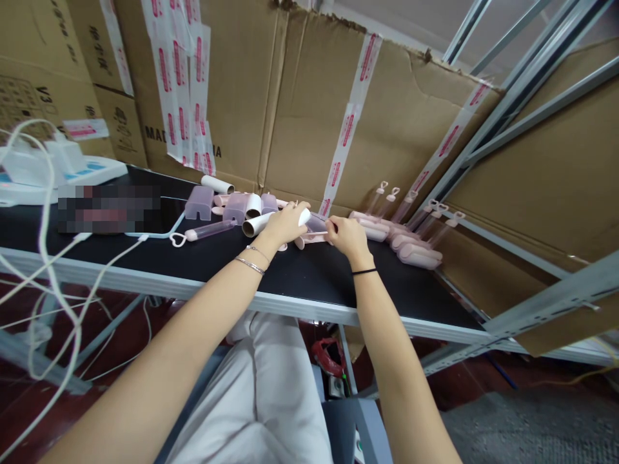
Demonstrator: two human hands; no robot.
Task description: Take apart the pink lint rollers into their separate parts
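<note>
My left hand (pixel 286 225) is closed around a white roll (pixel 304 216), whose end shows past the fingertips. Just to its right, my right hand (pixel 349 238) grips the end of a pale pink plastic frame (pixel 313 238) low over the black tabletop; the thumb and fingers partly hide it. Beside my left hand lies a white roll with a cardboard core (pixel 255 225), and another white roll (pixel 217 185) rests farther back. Translucent purple covers (pixel 199 202) stand to the left. In front of them lies a purple stick with a heart-shaped end (pixel 210 231).
Several pink rollers with heart-ended handles (pixel 418 252) lie in a row at the right. Cardboard sheets (pixel 309 109) wall the back. A power strip (pixel 97 171), white cables (pixel 48 212) and a blurred-out device (pixel 109 209) occupy the left. A metal frame (pixel 541 293) borders the right.
</note>
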